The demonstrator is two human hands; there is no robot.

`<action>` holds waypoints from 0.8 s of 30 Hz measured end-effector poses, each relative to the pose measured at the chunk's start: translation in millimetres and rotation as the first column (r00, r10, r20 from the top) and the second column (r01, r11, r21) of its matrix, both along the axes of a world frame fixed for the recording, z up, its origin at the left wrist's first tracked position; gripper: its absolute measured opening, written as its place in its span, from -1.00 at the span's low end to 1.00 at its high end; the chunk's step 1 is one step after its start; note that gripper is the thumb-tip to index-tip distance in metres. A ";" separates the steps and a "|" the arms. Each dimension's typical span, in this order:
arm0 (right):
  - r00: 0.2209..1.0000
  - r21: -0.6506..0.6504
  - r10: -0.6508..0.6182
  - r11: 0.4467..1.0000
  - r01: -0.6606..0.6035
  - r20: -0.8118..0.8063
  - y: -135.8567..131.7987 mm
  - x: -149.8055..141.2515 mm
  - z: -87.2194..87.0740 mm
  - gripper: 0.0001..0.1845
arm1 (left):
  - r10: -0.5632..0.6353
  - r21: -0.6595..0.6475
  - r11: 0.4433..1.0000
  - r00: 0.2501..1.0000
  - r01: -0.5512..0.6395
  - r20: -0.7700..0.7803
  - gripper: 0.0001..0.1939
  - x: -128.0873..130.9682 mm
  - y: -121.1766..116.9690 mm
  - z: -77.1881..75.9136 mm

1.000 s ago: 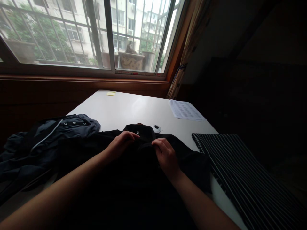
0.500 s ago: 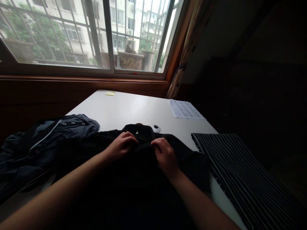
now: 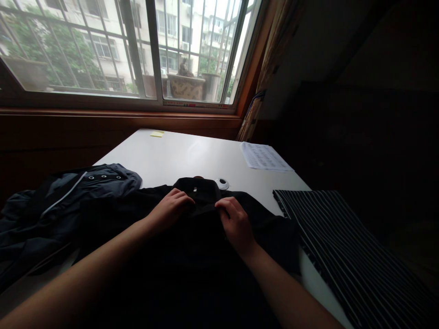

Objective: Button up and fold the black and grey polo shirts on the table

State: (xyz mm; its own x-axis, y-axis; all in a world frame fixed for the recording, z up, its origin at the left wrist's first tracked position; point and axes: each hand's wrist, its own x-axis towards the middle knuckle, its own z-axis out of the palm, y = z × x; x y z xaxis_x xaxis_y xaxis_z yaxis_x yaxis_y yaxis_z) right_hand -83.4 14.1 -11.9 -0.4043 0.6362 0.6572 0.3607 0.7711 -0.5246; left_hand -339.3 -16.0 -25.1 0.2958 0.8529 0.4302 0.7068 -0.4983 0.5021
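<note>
The right hand [image 3: 237,225] clamps the black shirt [image 3: 192,265] in its grip, seemingly steadying the collar [image 3: 206,184] (left hand [image 3: 172,206] grip: cannot tell).

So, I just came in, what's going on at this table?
Someone is handling a black shirt spread on the white table. The right hand pinches the edge of its neck opening; the left hand touches the opposite side, though its grip is too dark to make out. A gray-blue garment lies crumpled to the left, a striped cloth lies to the right, and printed papers sit toward the window.
</note>
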 end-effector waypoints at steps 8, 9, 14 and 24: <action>1.000 -0.025 0.001 1.000 -0.001 0.015 2.7 -0.9 -1.9 -0.75 | 0.101 -0.138 0.989 0.904 -0.047 0.416 -0.77 -8.0 -0.7 8.3; 1.000 -0.029 0.003 1.000 -0.003 0.019 3.0 -0.8 -2.1 -0.75 | 0.127 -0.189 0.981 0.865 -0.038 0.486 -0.77 -7.9 -2.1 10.4; 1.000 -0.042 0.013 0.999 -0.012 0.025 4.2 0.0 -3.2 -0.75 | 0.238 -0.360 0.930 0.614 0.080 0.753 -0.74 -5.5 -7.6 17.4; 0.999 -0.083 0.012 0.996 -0.009 0.032 5.9 0.2 -5.5 -0.74 | 0.070 -0.370 0.894 0.737 0.253 0.672 -0.70 -9.2 -6.7 18.5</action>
